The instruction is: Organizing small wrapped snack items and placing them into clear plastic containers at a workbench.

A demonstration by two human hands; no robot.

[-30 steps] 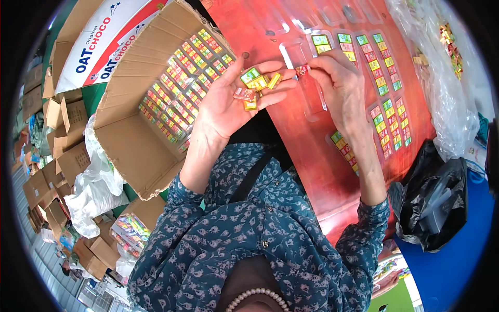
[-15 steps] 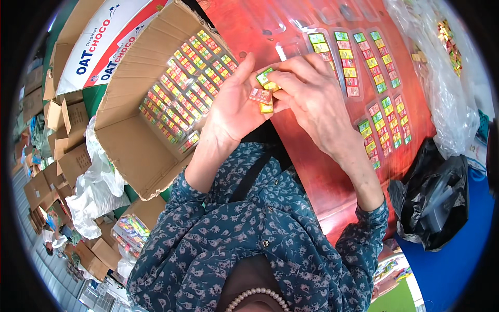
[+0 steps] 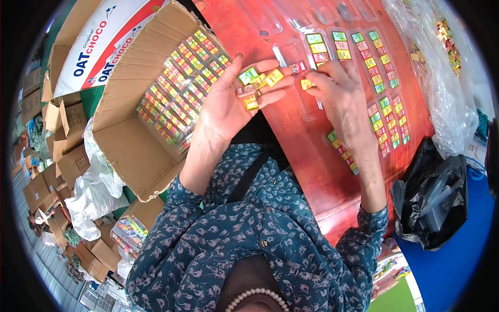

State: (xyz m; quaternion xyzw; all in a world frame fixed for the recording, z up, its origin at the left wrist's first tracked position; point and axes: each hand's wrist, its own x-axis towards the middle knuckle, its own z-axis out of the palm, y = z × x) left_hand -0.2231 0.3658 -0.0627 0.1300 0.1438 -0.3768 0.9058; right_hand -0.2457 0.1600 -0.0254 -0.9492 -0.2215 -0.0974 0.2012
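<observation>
My left hand is palm up with its fingers stretched apart. Several small wrapped sweets, green, yellow and red, rest on its palm and fingers. My right hand pinches one yellow wrapped sweet between thumb and fingertips. It hovers over a long clear plastic tray on the red table. A reddish sweet lies in that tray. Just beyond my right hand is a partly covered strip tray with green, yellow and red sweets in a row.
To my left, an open cardboard box holds many filled strips. More filled strips lie on the table's right. Clear plastic trays sit at the far edge. A clear bag and a black bag stand at right.
My right hand has moved away from my left palm to the right, taking a yellow sweet. My left fingers have spread. A filled strip formerly behind my right forearm now shows.
</observation>
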